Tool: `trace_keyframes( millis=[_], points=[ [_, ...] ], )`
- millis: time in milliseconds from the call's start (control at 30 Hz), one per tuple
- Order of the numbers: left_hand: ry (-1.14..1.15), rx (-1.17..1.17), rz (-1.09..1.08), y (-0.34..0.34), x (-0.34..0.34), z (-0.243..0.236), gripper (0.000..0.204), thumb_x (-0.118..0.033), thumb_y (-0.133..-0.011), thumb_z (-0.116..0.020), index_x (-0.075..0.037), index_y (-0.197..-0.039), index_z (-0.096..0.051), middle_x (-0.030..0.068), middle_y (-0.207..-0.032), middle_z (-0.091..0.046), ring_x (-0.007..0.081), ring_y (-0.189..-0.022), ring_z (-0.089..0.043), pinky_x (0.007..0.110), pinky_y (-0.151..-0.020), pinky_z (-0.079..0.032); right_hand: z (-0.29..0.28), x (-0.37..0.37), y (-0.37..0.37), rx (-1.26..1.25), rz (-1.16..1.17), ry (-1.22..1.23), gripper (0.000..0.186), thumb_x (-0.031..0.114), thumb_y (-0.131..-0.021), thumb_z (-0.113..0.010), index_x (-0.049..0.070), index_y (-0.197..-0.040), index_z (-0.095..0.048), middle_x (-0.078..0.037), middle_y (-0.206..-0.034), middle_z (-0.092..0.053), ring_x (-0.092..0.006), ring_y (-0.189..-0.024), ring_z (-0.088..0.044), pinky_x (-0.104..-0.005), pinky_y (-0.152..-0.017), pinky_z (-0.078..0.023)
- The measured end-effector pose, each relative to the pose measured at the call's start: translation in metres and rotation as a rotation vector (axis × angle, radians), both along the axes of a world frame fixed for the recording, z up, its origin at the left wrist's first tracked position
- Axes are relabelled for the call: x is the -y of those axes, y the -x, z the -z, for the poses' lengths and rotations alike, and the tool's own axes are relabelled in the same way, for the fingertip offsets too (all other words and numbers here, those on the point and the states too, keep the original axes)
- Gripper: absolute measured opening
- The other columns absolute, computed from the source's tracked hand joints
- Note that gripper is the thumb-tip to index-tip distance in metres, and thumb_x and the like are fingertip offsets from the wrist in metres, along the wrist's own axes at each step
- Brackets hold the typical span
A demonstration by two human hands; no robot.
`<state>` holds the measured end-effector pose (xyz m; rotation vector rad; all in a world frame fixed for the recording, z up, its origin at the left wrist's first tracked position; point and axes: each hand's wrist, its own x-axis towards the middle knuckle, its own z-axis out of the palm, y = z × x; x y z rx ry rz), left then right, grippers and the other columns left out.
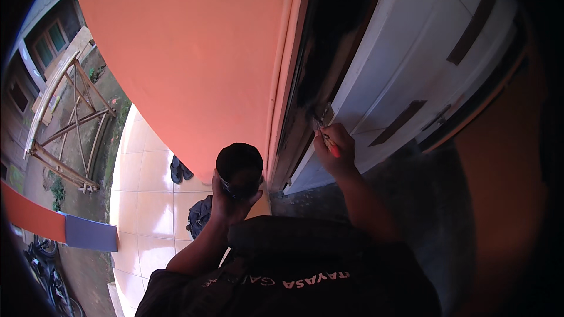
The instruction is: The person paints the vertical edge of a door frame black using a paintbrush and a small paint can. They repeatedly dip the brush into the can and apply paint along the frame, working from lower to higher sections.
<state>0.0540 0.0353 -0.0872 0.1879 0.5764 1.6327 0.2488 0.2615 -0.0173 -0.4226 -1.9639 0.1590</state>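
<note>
My left hand (224, 204) is wrapped round a dark round can (239, 164), held upright in front of my chest. The can's inside looks black, and its contents cannot be made out. In my right hand (341, 155) is a paintbrush (332, 147) with a red and pale handle, its bristle end at the door frame (329, 29). Glossy black covers the upper part of that frame, while the stretch lower down by the brush looks browner. Right beside the frame stands a white door (382, 70) with dark strips on it.
An orange wall (188, 53) rises at the left of the frame. Black sandals (180, 169) and a dark bag (200, 217) lie on the shiny tiled floor (155, 199). Outside are a bamboo rack (76, 117), a motorcycle (50, 276) and a low orange and grey wall (88, 233).
</note>
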Motion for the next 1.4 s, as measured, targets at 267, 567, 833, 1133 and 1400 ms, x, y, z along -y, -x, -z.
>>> trace_keyframes(
  millis=[267, 567, 833, 1133, 1400],
  points=[
    [-0.108, 0.089, 0.028, 0.000, -0.002, 0.002, 0.080, -0.077, -0.090, -0.044, -0.018, -0.144, -0.046, 0.0084, -0.137, -0.057, 0.0271, -0.128, -0.054, 0.049, -0.101, -0.045, -0.129, -0.039, 0.034, -0.209, -0.019, -0.159, 0.014, 0.002, -0.084, -0.074, 0.002, -0.090, -0.061, -0.012, -0.082, -0.063, -0.0263, -0.070, -0.067, -0.0343, -0.061, -0.054],
    [-0.058, 0.024, -0.013, 0.000, 0.005, 0.003, 0.083, -0.080, -0.088, -0.045, -0.019, -0.144, -0.047, 0.0084, -0.136, -0.058, 0.0266, -0.128, -0.055, 0.048, -0.102, -0.044, -0.083, -0.031, 0.042, -0.237, -0.024, -0.308, 0.017, 0.000, -0.084, -0.073, 0.004, -0.097, -0.063, -0.013, -0.083, -0.063, -0.0272, -0.068, -0.065, -0.0356, -0.059, -0.053],
    [-0.002, -0.111, -0.072, 0.001, 0.010, 0.001, 0.086, -0.081, -0.087, -0.043, -0.021, -0.148, -0.042, 0.0088, -0.141, -0.054, 0.0274, -0.132, -0.051, 0.055, -0.110, -0.033, 0.000, 0.008, 0.024, 0.050, -0.114, -0.055, 0.017, -0.002, -0.081, -0.072, 0.001, -0.091, -0.058, -0.015, -0.081, -0.061, -0.0325, -0.069, -0.065, -0.0387, -0.061, -0.053],
    [-0.028, 0.097, -0.046, -0.001, 0.006, 0.005, 0.072, -0.070, -0.092, -0.046, -0.016, -0.139, -0.051, 0.0047, -0.132, -0.059, 0.0267, -0.128, -0.053, 0.043, -0.099, -0.045, -0.175, -0.026, 0.067, -0.296, -0.001, -0.537, 0.016, -0.001, -0.086, -0.072, 0.001, -0.099, -0.062, -0.014, -0.085, -0.063, -0.0271, -0.071, -0.066, -0.0352, -0.061, -0.054],
    [-0.016, 0.037, -0.056, 0.011, 0.012, 0.021, 0.085, -0.081, -0.088, -0.043, -0.022, -0.150, -0.040, 0.0083, -0.147, -0.047, 0.0275, -0.136, -0.044, 0.058, -0.112, -0.030, -0.060, -0.015, 0.050, -0.055, -0.030, -0.252, 0.015, -0.001, -0.085, -0.070, 0.001, -0.097, -0.061, -0.017, -0.086, -0.061, -0.0316, -0.073, -0.066, -0.0375, -0.062, -0.054]
  ],
)
